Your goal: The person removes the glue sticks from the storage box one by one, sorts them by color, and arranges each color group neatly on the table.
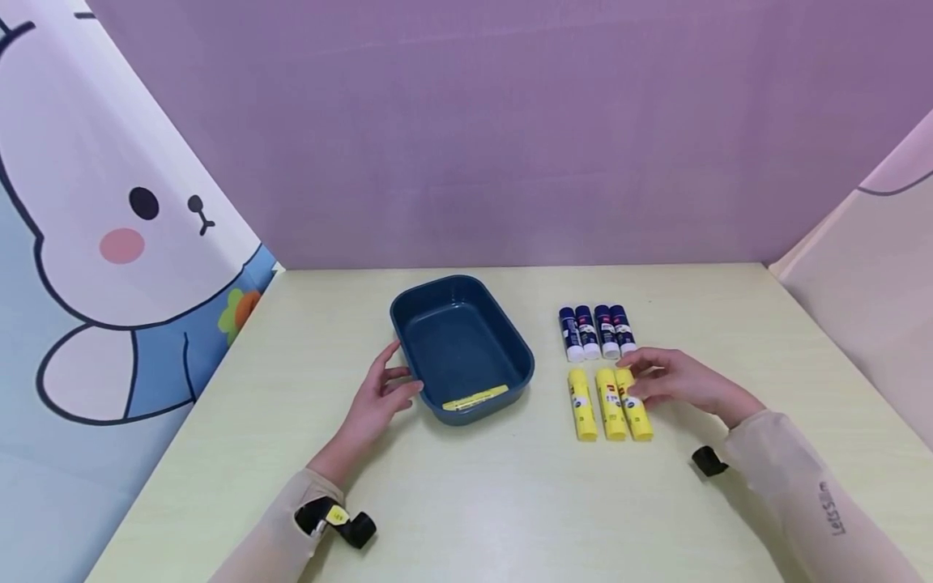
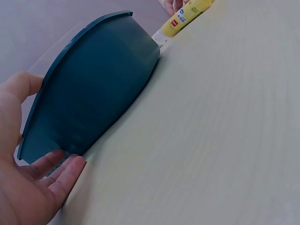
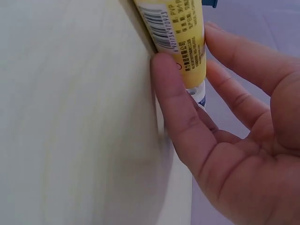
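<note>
My left hand [image 1: 375, 397] is at the left side of a dark blue plastic tray [image 1: 466, 340], its fingers loosely extended against the outer wall and rim. Inside the tray, along its near end, lies one yellow glue stick [image 1: 475, 398]. On the right, my right hand [image 1: 681, 380] pinches the rightmost yellow glue stick [image 1: 636, 409] between thumb and fingers. In the right wrist view this stick's [image 3: 178, 42] barcode and printing face the camera. Left of it lie a second yellow stick [image 1: 611, 405], close beside it, and a third [image 1: 582, 409] a little apart.
Several navy glue sticks with white ends [image 1: 586, 334] lie in a row behind the yellow ones. The pale wooden table [image 1: 510, 502] ends at a purple backdrop [image 1: 510, 146]. A cartoon-printed cloth [image 1: 131, 267] hangs at the left. Both sleeved wrists carry small black cameras [image 1: 357, 530].
</note>
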Demonstrator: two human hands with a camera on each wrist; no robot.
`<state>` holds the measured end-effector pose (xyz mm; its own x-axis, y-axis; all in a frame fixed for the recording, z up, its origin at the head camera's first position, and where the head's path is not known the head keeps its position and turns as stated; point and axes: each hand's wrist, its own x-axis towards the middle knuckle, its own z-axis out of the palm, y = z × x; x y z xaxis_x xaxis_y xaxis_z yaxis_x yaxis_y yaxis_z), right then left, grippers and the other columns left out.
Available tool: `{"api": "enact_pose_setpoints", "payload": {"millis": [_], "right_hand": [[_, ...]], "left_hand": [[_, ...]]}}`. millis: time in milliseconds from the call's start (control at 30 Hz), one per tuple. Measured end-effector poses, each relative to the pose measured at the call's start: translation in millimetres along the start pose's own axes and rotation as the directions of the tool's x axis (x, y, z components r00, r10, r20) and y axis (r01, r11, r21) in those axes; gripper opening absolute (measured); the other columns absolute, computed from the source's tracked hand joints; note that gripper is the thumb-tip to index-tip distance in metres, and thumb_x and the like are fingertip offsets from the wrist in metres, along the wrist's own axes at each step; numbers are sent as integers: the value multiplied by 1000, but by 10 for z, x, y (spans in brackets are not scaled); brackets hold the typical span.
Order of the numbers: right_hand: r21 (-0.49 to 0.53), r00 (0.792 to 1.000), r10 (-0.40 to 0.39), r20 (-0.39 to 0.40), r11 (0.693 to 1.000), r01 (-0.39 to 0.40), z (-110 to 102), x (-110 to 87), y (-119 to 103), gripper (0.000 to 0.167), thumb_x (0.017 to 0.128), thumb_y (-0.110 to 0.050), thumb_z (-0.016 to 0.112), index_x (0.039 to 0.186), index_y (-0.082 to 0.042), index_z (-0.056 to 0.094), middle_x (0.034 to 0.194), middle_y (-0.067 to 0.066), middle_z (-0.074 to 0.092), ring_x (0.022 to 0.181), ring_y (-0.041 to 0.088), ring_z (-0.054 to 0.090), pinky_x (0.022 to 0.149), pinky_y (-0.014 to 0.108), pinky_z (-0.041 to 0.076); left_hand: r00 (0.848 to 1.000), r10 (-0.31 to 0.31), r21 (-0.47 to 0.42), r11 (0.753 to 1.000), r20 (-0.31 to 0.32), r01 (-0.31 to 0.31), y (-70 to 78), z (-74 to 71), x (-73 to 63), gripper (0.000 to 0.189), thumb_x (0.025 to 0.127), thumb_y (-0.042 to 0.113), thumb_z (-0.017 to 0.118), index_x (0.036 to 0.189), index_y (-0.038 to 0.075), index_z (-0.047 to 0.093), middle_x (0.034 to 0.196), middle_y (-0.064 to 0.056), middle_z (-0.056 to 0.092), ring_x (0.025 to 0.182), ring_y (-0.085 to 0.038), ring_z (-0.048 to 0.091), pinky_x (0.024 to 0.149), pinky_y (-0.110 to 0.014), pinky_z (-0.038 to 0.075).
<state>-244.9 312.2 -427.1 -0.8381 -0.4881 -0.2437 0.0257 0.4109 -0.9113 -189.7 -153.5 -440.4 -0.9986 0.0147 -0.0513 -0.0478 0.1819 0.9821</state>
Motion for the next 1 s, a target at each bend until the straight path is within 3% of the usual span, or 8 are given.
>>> {"api": "enact_pose_setpoints", "payload": {"millis": [433,633,1000], "right_hand": [[-60,1000,20,-8,998,-21,-78,-26,-145,52,92,-9,70,136,8,47,119,23,51,101,28,60,82,40,58],[-104,999,-21,-24,994,19,-105,-27,-308,53,92,-10,69,136,9,46,120,25,53,99,26,62,80,39,58],[-119,998,-61,-26,991,58,-35,101,-617,52,97,-12,63,140,9,42,114,21,55,102,38,62,80,39,58]], "left_hand": [[1000,-14,0,1000,5,14,4,-7,17,76,97,11,65,159,23,23,134,-23,52,117,-33,58,89,-40,54],[1000,-12,4,1000,7,12,3,-9,18,75,97,13,65,159,22,23,135,-23,52,117,-33,58,89,-41,54],[1000,-9,-1,1000,5,9,-17,-14,17,75,97,12,65,158,22,23,134,-23,52,117,-33,58,88,-40,54]]}}
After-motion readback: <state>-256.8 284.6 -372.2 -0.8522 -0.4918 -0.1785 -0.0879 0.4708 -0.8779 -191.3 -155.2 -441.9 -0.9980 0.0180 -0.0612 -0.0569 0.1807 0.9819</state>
